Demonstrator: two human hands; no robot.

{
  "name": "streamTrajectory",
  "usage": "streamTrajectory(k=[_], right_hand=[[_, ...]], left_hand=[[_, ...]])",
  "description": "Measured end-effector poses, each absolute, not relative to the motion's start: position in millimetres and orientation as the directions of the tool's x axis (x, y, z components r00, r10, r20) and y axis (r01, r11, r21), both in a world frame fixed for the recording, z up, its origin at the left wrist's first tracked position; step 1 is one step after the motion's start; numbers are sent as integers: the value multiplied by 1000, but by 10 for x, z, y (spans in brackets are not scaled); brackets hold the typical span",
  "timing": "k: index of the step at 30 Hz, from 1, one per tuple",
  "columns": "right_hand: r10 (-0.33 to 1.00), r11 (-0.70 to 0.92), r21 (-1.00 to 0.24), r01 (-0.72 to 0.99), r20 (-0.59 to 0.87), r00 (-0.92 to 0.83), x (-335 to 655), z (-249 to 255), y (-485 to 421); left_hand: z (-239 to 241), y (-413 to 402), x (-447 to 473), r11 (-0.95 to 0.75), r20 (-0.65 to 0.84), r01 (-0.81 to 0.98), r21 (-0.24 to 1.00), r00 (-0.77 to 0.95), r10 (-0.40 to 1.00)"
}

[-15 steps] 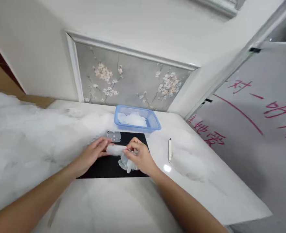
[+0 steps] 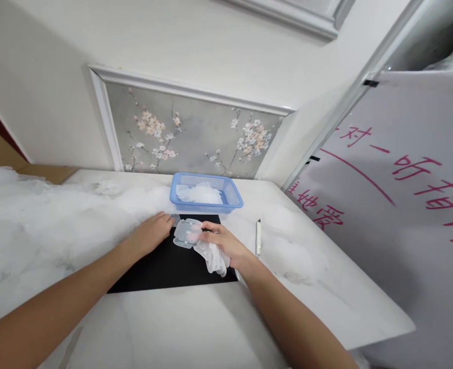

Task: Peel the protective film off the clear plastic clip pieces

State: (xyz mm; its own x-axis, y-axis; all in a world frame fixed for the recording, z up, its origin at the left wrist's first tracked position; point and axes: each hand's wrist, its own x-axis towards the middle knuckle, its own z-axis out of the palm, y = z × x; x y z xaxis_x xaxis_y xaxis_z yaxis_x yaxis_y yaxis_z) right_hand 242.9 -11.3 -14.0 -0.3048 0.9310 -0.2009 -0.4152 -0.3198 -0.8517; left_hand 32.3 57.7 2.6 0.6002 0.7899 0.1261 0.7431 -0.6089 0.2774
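Observation:
My right hand (image 2: pixel 222 241) is closed on a clear, flat plastic piece (image 2: pixel 186 233) with rounded lobes and small holes, tilted toward me over the black mat (image 2: pixel 164 271). Below the same hand hangs a bunch of similar whitish pieces (image 2: pixel 213 258), fanned out; its palm side is hidden. At the mat's far left edge, my left hand (image 2: pixel 157 230) has its fingers pressed together at another clear plastic piece (image 2: pixel 176 220), mostly covered by the fingertips.
Behind the mat stands a blue plastic basket (image 2: pixel 207 207) with whitish translucent pieces inside. A white utility knife (image 2: pixel 258 237) lies to the right. Heaps of translucent pieces (image 2: pixel 57 220) cover the marble table's left side. A whiteboard (image 2: pixel 403 246) with red writing leans at right.
My left hand has let go of the whitish piece held between both hands and moved left to the piece on the mat. My right hand now holds a flat piece facing me.

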Motion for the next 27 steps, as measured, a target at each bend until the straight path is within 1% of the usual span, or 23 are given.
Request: streamTrajectory(k=[3, 4, 5, 6, 7, 8, 9, 10, 12, 15, 17, 19, 21, 23, 24, 27], right_hand=[[926, -323, -848, -421, -191, -326, 2448, -163, -98], [926, -324, -846, -423, -192, -326, 2452, -170, -95], [926, -326, -845, -425, -193, -325, 2455, -174, -94], [925, -328, -844, -424, -196, -325, 2456, -176, -95], [924, -331, -844, -421, -199, -327, 2457, -177, -96], [922, -334, -846, -416, -201, -332, 2456, -175, -99], [919, -337, -848, -410, -203, -337, 2454, -173, -103], [918, -338, -851, -402, -203, -341, 2451, -171, -107], [918, -331, -860, -388, -198, -343, 2444, -171, -115], [943, -268, -889, -371, -164, -289, 2437, -175, -123], [972, -181, -937, -298, -125, -197, 2440, -176, -124], [995, -59, -992, -115, -49, -91, 2446, -171, -125], [996, 86, -987, 133, 86, -1, 2452, -160, -134], [968, 220, -908, 357, 249, 38, 2449, -146, -153], [949, 265, -858, 439, 313, 38, 2443, -140, -167], [919, 331, -744, 580, 394, -20, 2403, -149, -216]], left_hand=[[106, 465, 319, -522, 183, 794, 313, 488, 853], [131, 411, 302, -467, 193, 801, 375, 426, 884], [153, 354, 280, -394, 181, 782, 483, 351, 919], [170, 296, 254, -290, 130, 708, 644, 271, 954], [183, 240, 227, -156, 38, 575, 803, 212, 976], [191, 188, 201, 0, -80, 397, 918, 185, 979], [193, 143, 178, 151, -194, 217, 964, 195, 961], [191, 106, 157, 271, -282, 80, 959, 223, 933], [179, 57, 129, 412, -379, -79, 908, 266, 886], [162, 33, 108, 466, -406, -165, 869, 297, 864], [157, 31, 96, 484, -409, -182, 856, 333, 850], [153, 29, 78, 509, -412, -195, 838, 385, 826], [146, 25, 57, 529, -395, -215, 821, 455, 798], [138, 19, 39, 535, -368, -233, 812, 506, 780], [136, 15, 33, 535, -358, -241, 810, 520, 775], [139, -3, 35, 547, -347, -260, 796, 544, 764]])
